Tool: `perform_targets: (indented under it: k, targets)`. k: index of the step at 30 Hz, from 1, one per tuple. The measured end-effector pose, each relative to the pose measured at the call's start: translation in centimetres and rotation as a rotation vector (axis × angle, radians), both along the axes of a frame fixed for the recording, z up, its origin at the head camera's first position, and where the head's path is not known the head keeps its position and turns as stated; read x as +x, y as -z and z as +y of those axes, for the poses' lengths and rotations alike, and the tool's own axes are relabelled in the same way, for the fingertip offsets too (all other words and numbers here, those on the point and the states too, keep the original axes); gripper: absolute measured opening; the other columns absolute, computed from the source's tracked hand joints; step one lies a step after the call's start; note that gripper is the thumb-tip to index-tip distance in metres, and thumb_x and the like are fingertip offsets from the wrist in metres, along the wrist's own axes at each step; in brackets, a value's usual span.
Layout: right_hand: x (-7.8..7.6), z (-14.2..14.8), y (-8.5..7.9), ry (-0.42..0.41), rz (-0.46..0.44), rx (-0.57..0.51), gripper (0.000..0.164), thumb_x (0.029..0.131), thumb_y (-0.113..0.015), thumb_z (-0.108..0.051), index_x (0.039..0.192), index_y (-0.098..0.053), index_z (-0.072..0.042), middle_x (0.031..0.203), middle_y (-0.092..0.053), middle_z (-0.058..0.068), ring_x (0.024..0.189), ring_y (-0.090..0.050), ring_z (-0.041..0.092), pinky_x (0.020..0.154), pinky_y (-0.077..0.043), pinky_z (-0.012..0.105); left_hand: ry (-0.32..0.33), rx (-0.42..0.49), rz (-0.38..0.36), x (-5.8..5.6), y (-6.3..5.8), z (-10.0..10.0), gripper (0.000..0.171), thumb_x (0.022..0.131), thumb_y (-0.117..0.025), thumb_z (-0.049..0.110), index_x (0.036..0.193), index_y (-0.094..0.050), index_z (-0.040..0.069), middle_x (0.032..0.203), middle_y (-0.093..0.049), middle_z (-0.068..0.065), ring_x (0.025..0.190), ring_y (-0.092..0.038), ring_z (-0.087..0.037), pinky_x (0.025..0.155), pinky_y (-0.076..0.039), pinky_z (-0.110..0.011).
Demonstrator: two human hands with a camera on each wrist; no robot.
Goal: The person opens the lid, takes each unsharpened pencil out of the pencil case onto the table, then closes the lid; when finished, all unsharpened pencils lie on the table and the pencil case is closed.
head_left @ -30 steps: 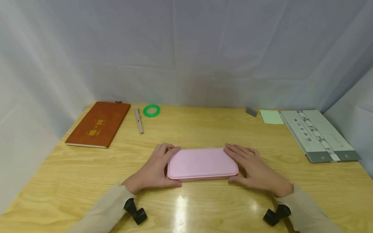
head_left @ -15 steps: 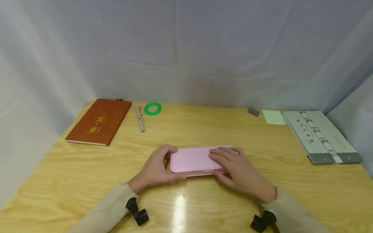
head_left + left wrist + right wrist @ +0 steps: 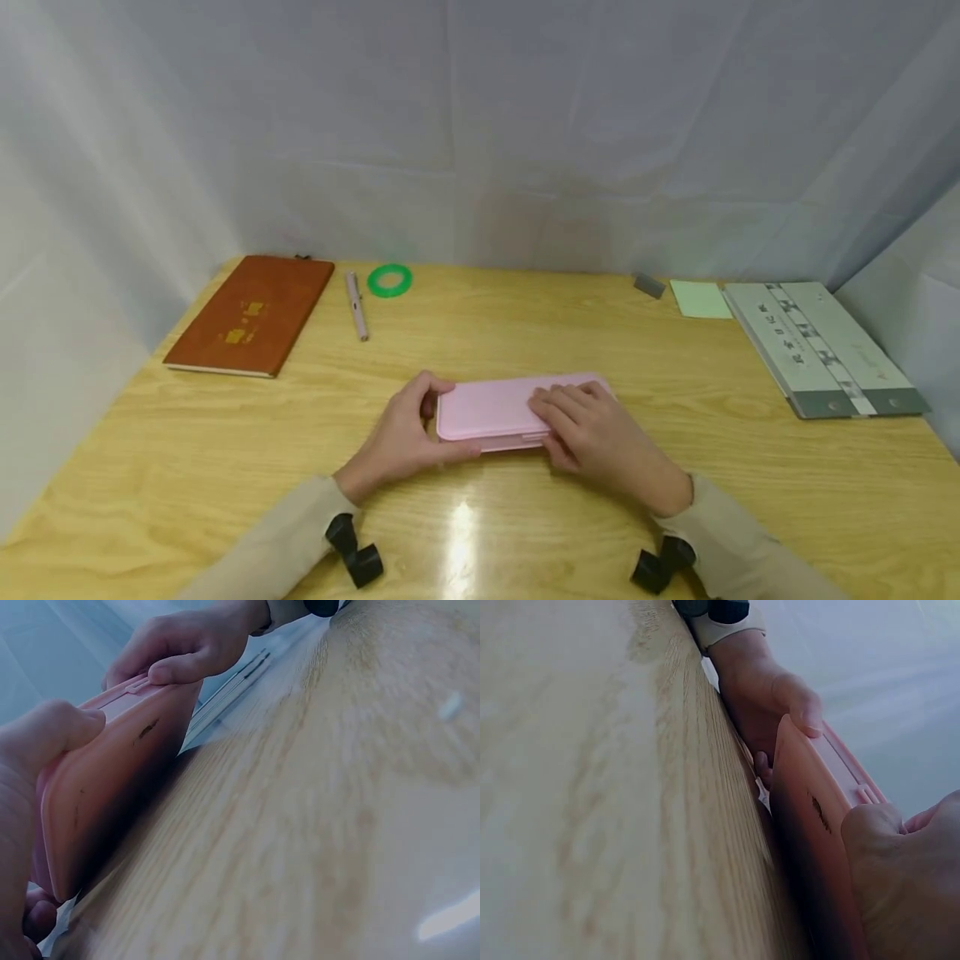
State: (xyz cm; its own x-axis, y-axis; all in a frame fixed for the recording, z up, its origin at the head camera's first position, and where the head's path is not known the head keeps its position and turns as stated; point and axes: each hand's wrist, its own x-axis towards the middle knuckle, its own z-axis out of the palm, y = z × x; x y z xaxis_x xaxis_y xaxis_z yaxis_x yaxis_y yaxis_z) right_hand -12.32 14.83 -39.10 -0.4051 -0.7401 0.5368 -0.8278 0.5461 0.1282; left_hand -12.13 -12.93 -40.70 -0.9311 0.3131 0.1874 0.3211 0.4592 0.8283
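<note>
A pink pencil case (image 3: 483, 408) with rounded corners lies closed between both hands, its front edge tipped up from the table. My left hand (image 3: 397, 429) grips its left end, thumb along the front side and fingers round the back corner. My right hand (image 3: 592, 425) holds the right half, fingers bent over the lid and thumb at the front side beside a small latch (image 3: 868, 793). Dark scuff marks show on the case's underside (image 3: 120, 780) in the left wrist view.
On the wooden table (image 3: 300, 425), a brown notebook (image 3: 262, 308), a pen (image 3: 357, 307) and a green tape roll (image 3: 389, 281) lie back left. Back right are a small grey block (image 3: 648, 286), green sticky notes (image 3: 701, 299) and a grey-green book (image 3: 817, 346). A pale curtain (image 3: 525, 125) hangs behind.
My right hand has slid left from the case's right end onto its lid and front side, its fingers now more bent. The case's front edge has tipped up; my left hand keeps its grip.
</note>
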Motion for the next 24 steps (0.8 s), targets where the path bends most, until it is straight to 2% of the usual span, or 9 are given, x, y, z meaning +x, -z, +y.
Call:
perform_targets:
  k: [4, 9, 14, 19, 22, 24]
  targets:
    - [-0.2, 0.0, 0.1, -0.004, 0.017, 0.0, 0.052, 0.102, -0.027, -0.035, 0.113, -0.065, -0.001, 0.108, -0.069, 0.01, 0.098, -0.065, 0.026, 0.082, -0.05, 0.042, 0.009, 0.027, -0.001, 0.1, 0.2, 0.0, 0.066, 0.063, -0.09, 0.03, 0.115, -0.055, 0.01, 0.102, -0.062, -0.003, 0.081, -0.056, -0.013, 0.065, -0.047, -0.022]
    - [-0.4, 0.0, 0.1, -0.008, 0.014, -0.009, 0.05, 0.102, -0.028, -0.034, 0.113, -0.065, -0.002, 0.106, -0.069, 0.008, 0.096, -0.065, 0.025, 0.08, -0.049, 0.04, 0.02, 0.055, 0.002, 0.0, 0.2, 0.0, 0.065, 0.064, -0.09, 0.027, 0.115, -0.054, 0.01, 0.103, -0.063, -0.003, 0.081, -0.057, -0.012, 0.066, -0.048, -0.023]
    - [-0.4, 0.0, -0.1, -0.038, -0.034, -0.031, 0.045, 0.102, -0.035, -0.034, 0.116, -0.064, -0.002, 0.11, -0.067, 0.008, 0.1, -0.063, 0.025, 0.082, -0.049, 0.041, 0.013, 0.018, 0.021, 0.1, 0.1, -0.3, 0.07, 0.063, -0.09, 0.031, 0.119, -0.053, 0.01, 0.102, -0.061, -0.003, 0.081, -0.055, -0.012, 0.067, -0.047, -0.023]
    - [-0.4, 0.5, -0.7, -0.084, -0.112, -0.09, 0.046, 0.103, -0.039, -0.04, 0.12, -0.065, -0.006, 0.117, -0.066, 0.005, 0.106, -0.061, 0.023, 0.086, -0.048, 0.042, 0.033, -0.036, 0.047, 0.0, 0.2, -0.4, 0.087, 0.056, -0.093, 0.034, 0.126, -0.048, 0.012, 0.112, -0.057, -0.004, 0.092, -0.057, -0.014, 0.078, -0.051, -0.027]
    - [-1.4, 0.7, -1.3, -0.136, -0.091, -0.175, 0.044, 0.102, -0.041, -0.039, 0.111, -0.069, -0.006, 0.106, -0.07, 0.004, 0.095, -0.065, 0.02, 0.077, -0.05, 0.039, 0.052, -0.063, 0.053, -0.1, 0.4, -0.4, 0.1, 0.051, -0.094, 0.036, 0.133, -0.043, 0.01, 0.119, -0.054, -0.004, 0.101, -0.056, -0.015, 0.087, -0.051, -0.031]
    - [-2.6, 0.8, -2.1, -0.147, -0.107, -0.229, 0.042, 0.101, -0.044, -0.039, 0.103, -0.07, -0.007, 0.096, -0.072, 0.003, 0.085, -0.066, 0.017, 0.071, -0.051, 0.036, 0.041, -0.08, 0.062, -0.1, 0.3, -0.4, 0.109, 0.049, -0.095, 0.038, 0.138, -0.04, 0.009, 0.12, -0.054, -0.003, 0.102, -0.054, -0.015, 0.087, -0.05, -0.031]
